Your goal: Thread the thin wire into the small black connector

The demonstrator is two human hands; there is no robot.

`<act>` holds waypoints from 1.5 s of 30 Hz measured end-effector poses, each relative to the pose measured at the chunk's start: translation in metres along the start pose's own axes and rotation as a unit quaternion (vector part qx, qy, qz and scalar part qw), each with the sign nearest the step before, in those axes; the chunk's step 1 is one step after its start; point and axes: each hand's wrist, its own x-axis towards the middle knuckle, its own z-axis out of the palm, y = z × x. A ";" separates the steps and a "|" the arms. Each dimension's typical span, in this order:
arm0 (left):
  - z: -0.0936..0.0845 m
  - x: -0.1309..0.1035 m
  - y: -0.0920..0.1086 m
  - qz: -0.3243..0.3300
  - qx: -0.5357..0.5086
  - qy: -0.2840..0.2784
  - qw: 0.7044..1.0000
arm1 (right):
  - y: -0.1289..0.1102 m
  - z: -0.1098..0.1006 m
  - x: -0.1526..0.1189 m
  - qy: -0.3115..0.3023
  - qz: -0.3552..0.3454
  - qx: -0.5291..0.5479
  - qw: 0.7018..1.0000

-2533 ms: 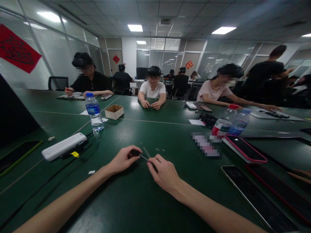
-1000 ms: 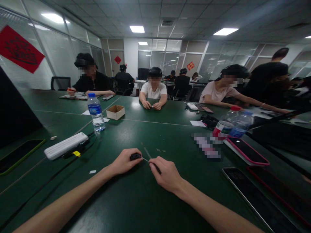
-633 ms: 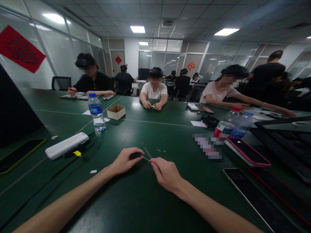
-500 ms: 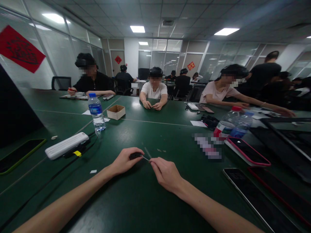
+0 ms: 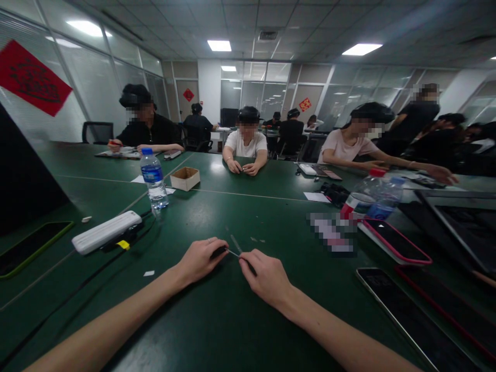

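Observation:
My left hand [image 5: 202,260] is closed around a small black object [image 5: 219,251], its fingers covering most of it; the kind cannot be made out. A thin, shiny metal shaft [image 5: 233,252] runs from that object to the fingertips of my right hand [image 5: 267,274]. These fingers pinch what looks like a small screwdriver, with something dark showing in the palm. Both hands are low over the green table [image 5: 201,320], close together. Just beyond the shaft, a narrow clear strip [image 5: 235,243] and some small clear bits [image 5: 254,239] lie on the tabletop.
To the left are a white power strip [image 5: 106,232] with a black cable, a water bottle [image 5: 154,178], an open small box [image 5: 185,180] and a phone [image 5: 34,248]. Phones [image 5: 397,241], bottles and a laptop [image 5: 465,222] crowd the right. Several people sit around.
My left hand has rolled over the black object, hiding more of it. My right hand has barely moved. At the right, the laptop has shifted and a seated person's arm has drawn back slightly.

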 end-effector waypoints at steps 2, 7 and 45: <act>0.000 0.000 0.001 0.005 0.017 -0.007 1.000 | -0.001 -0.001 -0.001 -0.005 -0.005 -0.029 1.000; 0.001 0.000 0.002 0.011 0.034 -0.015 0.999 | -0.005 -0.004 -0.002 -0.032 -0.012 -0.065 0.997; -0.007 -0.004 0.002 0.033 -0.048 -0.083 0.995 | 0.001 -0.004 -0.006 -0.038 -0.034 -0.049 0.998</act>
